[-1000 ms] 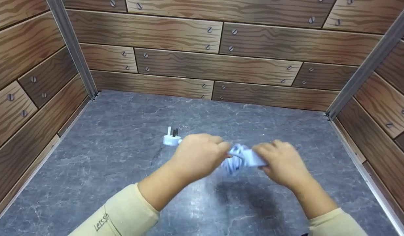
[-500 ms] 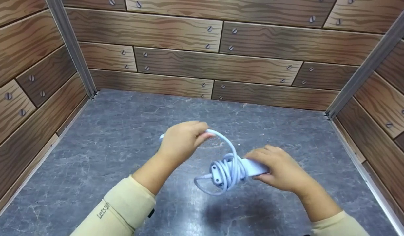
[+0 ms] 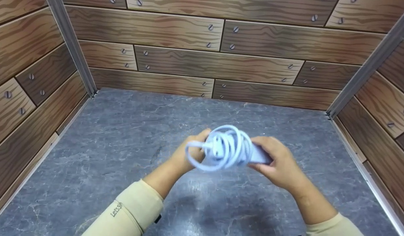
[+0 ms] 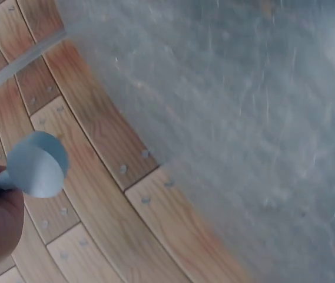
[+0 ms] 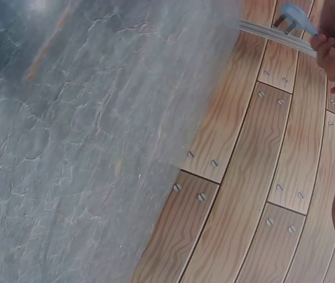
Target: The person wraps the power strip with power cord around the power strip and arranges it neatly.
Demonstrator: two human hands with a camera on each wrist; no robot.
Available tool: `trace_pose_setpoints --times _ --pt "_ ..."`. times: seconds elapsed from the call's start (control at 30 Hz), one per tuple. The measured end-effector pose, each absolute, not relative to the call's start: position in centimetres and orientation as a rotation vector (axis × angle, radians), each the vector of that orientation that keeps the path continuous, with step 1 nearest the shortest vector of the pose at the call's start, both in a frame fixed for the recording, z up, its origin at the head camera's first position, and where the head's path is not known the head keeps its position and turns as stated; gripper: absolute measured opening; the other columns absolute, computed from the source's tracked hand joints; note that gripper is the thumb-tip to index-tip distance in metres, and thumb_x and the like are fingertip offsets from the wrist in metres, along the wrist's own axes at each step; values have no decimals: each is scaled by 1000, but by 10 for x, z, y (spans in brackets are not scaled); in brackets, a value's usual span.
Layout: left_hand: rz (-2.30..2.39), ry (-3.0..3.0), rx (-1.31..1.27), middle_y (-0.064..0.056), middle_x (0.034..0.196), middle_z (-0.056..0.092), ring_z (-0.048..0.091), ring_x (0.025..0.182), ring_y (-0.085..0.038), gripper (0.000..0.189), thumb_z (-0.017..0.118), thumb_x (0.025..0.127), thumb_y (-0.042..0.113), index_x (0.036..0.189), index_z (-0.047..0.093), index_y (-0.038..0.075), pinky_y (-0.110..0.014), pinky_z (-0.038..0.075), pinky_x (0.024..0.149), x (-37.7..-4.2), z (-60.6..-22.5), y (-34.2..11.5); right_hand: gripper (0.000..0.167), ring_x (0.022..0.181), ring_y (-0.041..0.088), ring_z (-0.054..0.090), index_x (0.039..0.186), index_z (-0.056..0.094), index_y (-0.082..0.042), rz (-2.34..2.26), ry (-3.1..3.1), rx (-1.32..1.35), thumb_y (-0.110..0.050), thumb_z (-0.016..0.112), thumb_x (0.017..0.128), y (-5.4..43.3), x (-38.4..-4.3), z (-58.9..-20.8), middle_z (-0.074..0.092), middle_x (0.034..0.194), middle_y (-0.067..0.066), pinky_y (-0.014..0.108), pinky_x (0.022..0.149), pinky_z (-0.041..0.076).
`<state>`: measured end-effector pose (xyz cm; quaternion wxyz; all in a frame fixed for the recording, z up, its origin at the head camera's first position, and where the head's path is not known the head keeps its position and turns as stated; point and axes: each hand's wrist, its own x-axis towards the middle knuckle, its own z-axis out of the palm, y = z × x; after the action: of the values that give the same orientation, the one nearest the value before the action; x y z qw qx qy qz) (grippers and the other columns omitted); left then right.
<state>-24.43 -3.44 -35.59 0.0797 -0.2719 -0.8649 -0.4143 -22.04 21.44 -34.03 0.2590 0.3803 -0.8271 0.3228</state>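
Observation:
A pale blue-white power strip [image 3: 261, 154] is held up in front of the body, with its power cord [image 3: 234, 147] wound in several loops around its left part. My right hand [image 3: 276, 162] grips the strip's right end between thumb and fingers. Behind the loops at the left, my left hand [image 3: 183, 154] is partly hidden in the head view. The right wrist view shows the left hand's fingers [image 5: 327, 54] curled around the cord just below the three-pin plug [image 5: 297, 16]. In the left wrist view, the rounded back of the plug [image 4: 35, 171] sticks out of that hand.
A grey marbled tabletop [image 3: 129, 131] lies beneath both hands. Wood-patterned panels [image 3: 175, 62] enclose it at the back and both sides, joined by metal corner posts [image 3: 72, 49].
The left hand first pulls a stretch of cord out to the left, then comes back in behind the strip. The strip dips, then rises again, its loops now looser and larger.

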Motion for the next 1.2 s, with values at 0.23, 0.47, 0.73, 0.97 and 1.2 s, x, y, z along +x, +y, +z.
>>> trace_pose_setpoints --times 0.23,0.47,0.73,0.97,1.2 --pt "-1689 -2769 -608 -3 68 55 54 60 -14 8 42 92 5 93 50 8 -27 48 55 -234 -364 -16 55 89 20 56 109 61 -11 761 -2371 648 -11 84 59 202 -218 -344 65 103 4 36 75 43" --pt "-1841 -2796 -452 -5 72 59 60 71 -18 8 50 87 4 93 53 1 -31 48 66 -222 -376 -7 52 82 23 57 110 61 -14 638 -2405 508 -19 82 63 189 -219 -359 65 103 2 41 70 45" --pt "-1913 -2806 -308 -4 69 55 52 63 -16 33 60 74 -2 105 51 -5 -28 46 57 -217 -402 -7 50 75 24 57 109 62 -14 456 -2419 493 -29 79 65 181 -226 -395 66 101 2 40 64 45" --pt "-1990 -2814 -231 -8 72 58 56 65 -19 45 61 70 -6 113 47 -8 -32 48 62 -204 -435 -9 53 81 26 57 114 58 -12 371 -2585 486 -29 77 67 178 -228 -439 64 105 5 42 69 45" --pt "-1992 -2867 -106 -7 76 56 55 70 -20 34 64 70 -2 100 48 -3 -33 49 65 -194 -456 -11 54 90 28 57 114 57 -12 338 -2671 531 -30 77 67 172 -228 -465 63 108 5 45 75 45"
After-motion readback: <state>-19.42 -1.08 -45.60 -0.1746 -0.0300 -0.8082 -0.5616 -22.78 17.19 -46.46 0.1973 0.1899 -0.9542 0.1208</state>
